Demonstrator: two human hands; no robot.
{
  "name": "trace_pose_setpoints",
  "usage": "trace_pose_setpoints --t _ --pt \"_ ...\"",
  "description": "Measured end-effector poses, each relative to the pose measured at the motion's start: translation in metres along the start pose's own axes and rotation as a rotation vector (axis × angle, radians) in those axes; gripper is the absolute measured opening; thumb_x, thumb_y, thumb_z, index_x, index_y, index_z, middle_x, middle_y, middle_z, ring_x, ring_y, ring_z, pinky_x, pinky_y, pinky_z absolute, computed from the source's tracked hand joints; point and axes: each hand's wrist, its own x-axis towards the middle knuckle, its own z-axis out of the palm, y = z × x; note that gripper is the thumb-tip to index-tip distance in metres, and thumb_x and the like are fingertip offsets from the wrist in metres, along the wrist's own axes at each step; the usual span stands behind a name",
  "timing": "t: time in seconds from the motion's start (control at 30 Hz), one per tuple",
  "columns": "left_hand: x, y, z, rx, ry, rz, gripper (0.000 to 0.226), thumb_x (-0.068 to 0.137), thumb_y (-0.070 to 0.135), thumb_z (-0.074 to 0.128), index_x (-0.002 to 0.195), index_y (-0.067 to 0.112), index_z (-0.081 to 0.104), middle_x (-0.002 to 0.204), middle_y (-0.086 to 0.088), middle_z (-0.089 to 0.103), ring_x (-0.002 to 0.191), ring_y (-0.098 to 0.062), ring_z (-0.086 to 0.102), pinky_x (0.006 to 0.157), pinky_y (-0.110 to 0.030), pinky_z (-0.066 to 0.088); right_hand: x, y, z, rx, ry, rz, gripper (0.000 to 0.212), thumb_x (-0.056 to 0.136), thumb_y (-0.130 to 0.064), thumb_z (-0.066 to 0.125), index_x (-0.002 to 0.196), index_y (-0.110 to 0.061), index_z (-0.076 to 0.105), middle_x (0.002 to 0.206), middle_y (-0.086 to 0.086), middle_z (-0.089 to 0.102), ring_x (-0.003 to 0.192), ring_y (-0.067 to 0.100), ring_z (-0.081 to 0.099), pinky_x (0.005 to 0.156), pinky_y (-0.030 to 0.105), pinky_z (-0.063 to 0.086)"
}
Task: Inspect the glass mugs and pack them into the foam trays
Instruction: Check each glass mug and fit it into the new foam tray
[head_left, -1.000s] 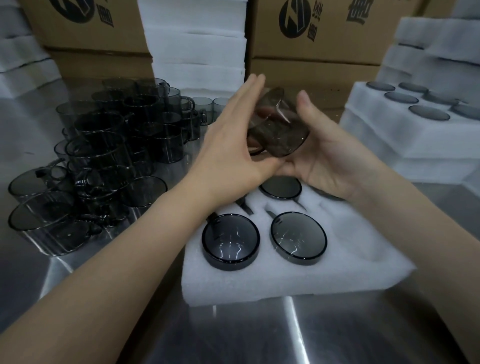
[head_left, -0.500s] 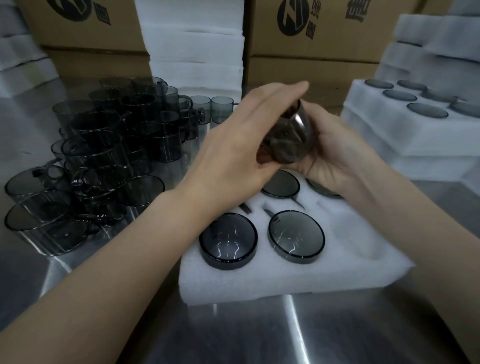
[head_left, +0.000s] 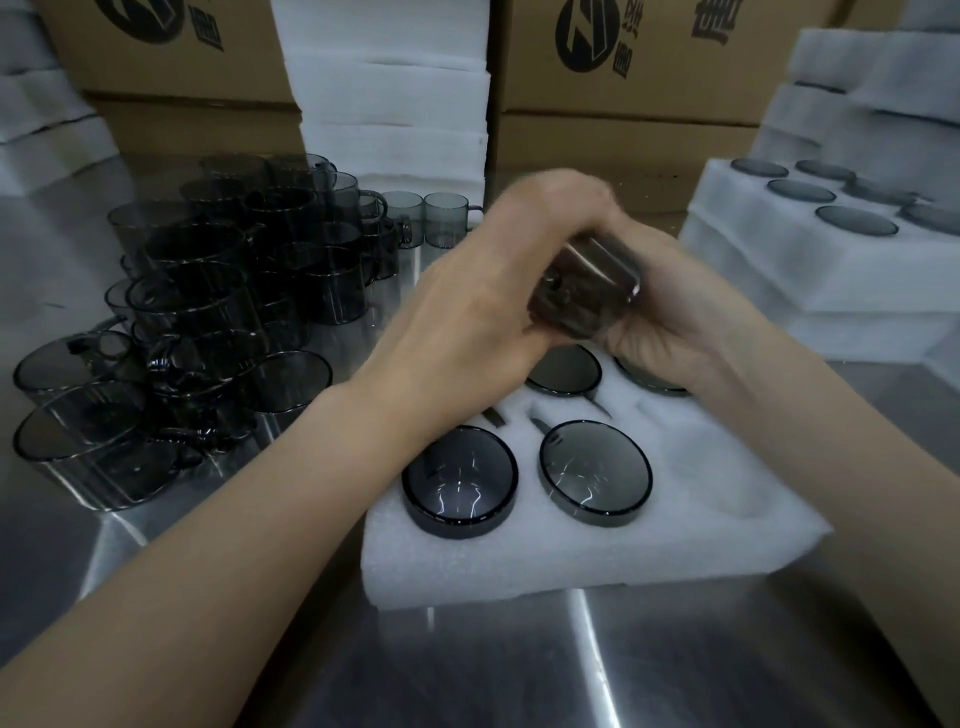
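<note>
Both hands were up over the foam tray (head_left: 571, 551) with one smoky glass mug (head_left: 587, 296) caught between them. The left hand (head_left: 467, 312) was curled over its top and near side. The right hand (head_left: 675, 317) cupped it from underneath and behind, so each had a closed grip on that same mug. The left fingers were smeared with motion blur, so I couldn't say where each one sat. The mug was clear of the foam and tipped well over rather than upright. I couldn't make out the handle, or which end was the mouth.

Four packed mugs (head_left: 460, 480) sat in the tray's left and middle pockets, flat bases up. The open pocket (head_left: 727, 483) was on the tray's right side, so from the grip it lay down, off to the right and closer to the person's body.

My guess is the right hand was the nearer one for the drop. The mug's long axis would need to swing vertical, mouth down like the rest, with the handle lined up to the slit in the foam.

There were plenty of loose mugs (head_left: 208, 312) heaped on the steel tabletop (head_left: 519, 665) to the left, so it looked nowhere near done. A filled tray (head_left: 779, 270) sat off to the right.
</note>
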Motion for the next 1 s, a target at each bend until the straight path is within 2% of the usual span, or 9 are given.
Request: trace_pose_setpoints --t 0.07,0.17,0.23,0.3,0.43,0.6,0.73,0.9,1.0 --pt "0.000 0.000 -0.002 -0.024 0.125 -0.166 0.064 0.070 0.020 0.082 0.116 0.030 0.040 0.123 0.003 0.052 0.108 -0.010 0.057 0.088 -0.031 0.052 -0.002 0.000 0.001 -0.072 -0.027 -0.063 0.056 0.092 -0.051 0.043 0.128 -0.009 0.055 0.122 0.018 0.063 0.104 0.035 0.065 0.078 0.044 0.060" --pt "-0.001 -0.001 -0.003 -0.008 0.217 -0.330 0.074 0.066 0.033 0.085 0.125 0.033 0.040 0.117 0.006 0.053 0.104 -0.005 0.057 0.088 -0.020 0.049 -0.006 0.003 0.004 -0.257 -0.020 -0.213 0.068 0.078 -0.045 0.063 0.134 -0.011 0.051 0.126 0.017 0.060 0.083 0.030 0.067 0.065 0.036 0.058" --pt "-0.001 0.000 -0.003 0.012 0.199 -0.351 0.077 0.064 0.037 0.086 0.131 0.023 0.049 0.118 0.007 0.055 0.106 -0.004 0.057 0.092 -0.015 0.045 -0.006 0.006 0.006 -0.322 0.010 -0.307 0.067 0.066 -0.044 0.075 0.122 -0.012 0.057 0.110 0.007 0.066 0.067 0.022 0.066 0.055 0.031 0.056" --pt "-0.001 0.001 -0.003 0.000 0.160 -0.351 0.075 0.062 0.038 0.087 0.127 0.017 0.056 0.117 0.006 0.059 0.107 -0.007 0.058 0.096 -0.022 0.047 -0.007 0.008 0.007 -0.344 0.051 -0.356 0.063 0.059 -0.052 0.080 0.106 -0.015 0.059 0.091 0.000 0.069 0.053 0.018 0.062 0.046 0.028 0.051" --pt "-0.001 0.001 -0.004 -0.041 0.093 -0.332 0.074 0.061 0.041 0.088 0.124 0.017 0.058 0.114 0.006 0.064 0.106 -0.009 0.062 0.096 -0.032 0.050 -0.006 0.008 0.007 -0.310 0.100 -0.371 0.049 0.063 -0.056 0.072 0.082 -0.017 0.048 0.056 -0.006 0.059 0.034 0.010 0.050 0.034 0.017 0.035" --pt "0.000 0.003 -0.003 -0.142 0.090 -0.364 0.074 0.062 0.050 0.081 0.124 0.018 0.057 0.109 0.016 0.064 0.105 -0.004 0.064 0.096 -0.033 0.052 -0.001 0.008 0.003 -0.143 0.108 -0.330 0.026 0.095 -0.031 0.055 0.079 -0.012 0.047 0.050 0.001 0.055 0.032 0.010 0.049 0.031 0.016 0.034" --pt "0.000 0.003 -0.003 -0.178 0.146 -0.422 0.068 0.064 0.054 0.077 0.120 0.022 0.056 0.104 0.016 0.067 0.098 0.002 0.065 0.091 -0.027 0.053 -0.001 0.007 0.000 -0.047 0.049 -0.281 0.012 0.088 -0.019 0.053 0.090 -0.009 0.059 0.054 0.004 0.061 0.037 0.008 0.054 0.035 0.017 0.042" --pt "0.000 0.003 -0.006 -0.266 0.203 -0.435 0.072 0.066 0.037 0.084 0.119 0.028 0.037 0.107 0.006 0.068 0.096 -0.009 0.069 0.088 -0.039 0.056 0.000 0.006 -0.003 -0.014 -0.001 -0.181 0.023 0.097 -0.019 0.048 0.110 -0.006 0.063 0.083 0.010 0.069 0.051 0.012 0.060 0.045 0.022 0.050" --pt "-0.001 0.006 -0.008 -0.228 0.184 -0.384 0.070 0.067 0.031 0.085 0.117 0.025 0.036 0.116 0.008 0.061 0.098 -0.006 0.067 0.086 -0.032 0.056 0.002 0.005 -0.005 -0.087 0.060 -0.179 0.042 0.102 -0.038 0.040 0.092 -0.016 0.075 0.091 0.006 0.071 0.058 0.016 0.058 0.051 0.026 0.048"
